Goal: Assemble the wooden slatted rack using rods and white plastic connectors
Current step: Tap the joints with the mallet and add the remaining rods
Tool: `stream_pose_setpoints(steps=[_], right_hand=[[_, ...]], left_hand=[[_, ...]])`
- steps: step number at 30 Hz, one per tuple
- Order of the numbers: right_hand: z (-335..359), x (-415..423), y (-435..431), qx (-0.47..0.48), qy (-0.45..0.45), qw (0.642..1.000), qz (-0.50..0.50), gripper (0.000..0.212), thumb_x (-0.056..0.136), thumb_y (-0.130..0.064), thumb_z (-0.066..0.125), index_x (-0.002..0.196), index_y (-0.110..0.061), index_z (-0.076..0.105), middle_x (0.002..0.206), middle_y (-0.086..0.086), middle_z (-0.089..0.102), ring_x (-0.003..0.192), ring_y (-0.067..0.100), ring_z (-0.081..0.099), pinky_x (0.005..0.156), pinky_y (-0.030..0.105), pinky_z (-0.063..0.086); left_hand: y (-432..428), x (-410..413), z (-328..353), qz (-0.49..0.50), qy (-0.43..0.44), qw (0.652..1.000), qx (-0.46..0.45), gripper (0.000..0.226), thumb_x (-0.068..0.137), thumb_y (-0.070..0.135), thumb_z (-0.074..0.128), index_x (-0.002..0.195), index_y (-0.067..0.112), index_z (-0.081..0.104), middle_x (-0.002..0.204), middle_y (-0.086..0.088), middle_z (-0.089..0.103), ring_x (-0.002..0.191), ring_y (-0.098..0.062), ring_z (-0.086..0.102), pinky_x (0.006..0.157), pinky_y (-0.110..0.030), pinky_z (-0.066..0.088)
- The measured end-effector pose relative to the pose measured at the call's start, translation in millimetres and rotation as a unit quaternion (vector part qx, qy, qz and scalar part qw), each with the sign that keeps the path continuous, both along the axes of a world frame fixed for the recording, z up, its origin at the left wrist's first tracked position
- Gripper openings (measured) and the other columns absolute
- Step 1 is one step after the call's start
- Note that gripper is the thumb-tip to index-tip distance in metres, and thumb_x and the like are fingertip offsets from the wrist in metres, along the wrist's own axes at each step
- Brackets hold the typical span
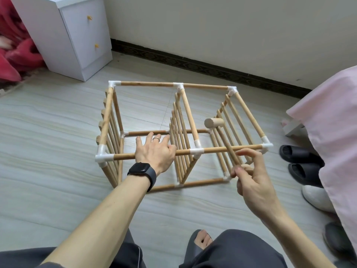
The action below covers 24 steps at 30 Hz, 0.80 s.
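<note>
Wooden slatted rack standing on pale plank floor, rods joined by white connectors, three slatted panels dividing two bays. Left hand laid flat, fingers spread, on near top rod. Right hand pinching wooden mallet by its handle, head above right bay. White cabinet by wall; black slippers at right.

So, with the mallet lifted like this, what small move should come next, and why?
Probably a light tap with the mallet on the near middle connector. The right hand holds the handle with the head raised above the rack, and the left hand presses the near top rod beside it.
</note>
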State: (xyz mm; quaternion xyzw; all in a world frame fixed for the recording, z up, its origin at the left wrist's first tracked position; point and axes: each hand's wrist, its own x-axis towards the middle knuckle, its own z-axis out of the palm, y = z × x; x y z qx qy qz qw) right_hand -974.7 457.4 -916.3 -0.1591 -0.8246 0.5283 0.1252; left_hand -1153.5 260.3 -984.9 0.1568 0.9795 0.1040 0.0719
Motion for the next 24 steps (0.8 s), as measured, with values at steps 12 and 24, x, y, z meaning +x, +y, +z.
stream_pose_setpoints(steps=[12, 24], right_hand=[[64, -83, 1, 0.104, 0.21, 0.968, -0.093, 0.033, 0.108, -0.039, 0.045, 0.093, -0.015, 0.062, 0.088, -0.005, 0.049, 0.068, 0.001, 0.055, 0.059, 0.015, 0.045], [4, -142, -36, -0.235, 0.295, 0.918, -0.121, 0.037, 0.097, -0.023, 0.049, 0.06, -0.023, 0.044, 0.048, -0.01, 0.034, 0.039, 0.01, 0.03, 0.04, 0.021, 0.028]], left_hand=[[15, -11, 1, -0.017, 0.005, 1.0, -0.001, 0.079, 0.082, 0.041, 0.016, 0.159, 0.028, 0.019, 0.165, -0.003, 0.025, 0.154, -0.022, 0.011, 0.122, -0.058, 0.003], [17, -14, -1, -0.014, -0.012, 1.0, -0.003, 0.077, 0.082, 0.043, 0.017, 0.158, 0.03, 0.022, 0.163, -0.005, 0.031, 0.151, -0.024, 0.018, 0.118, -0.054, 0.016]])
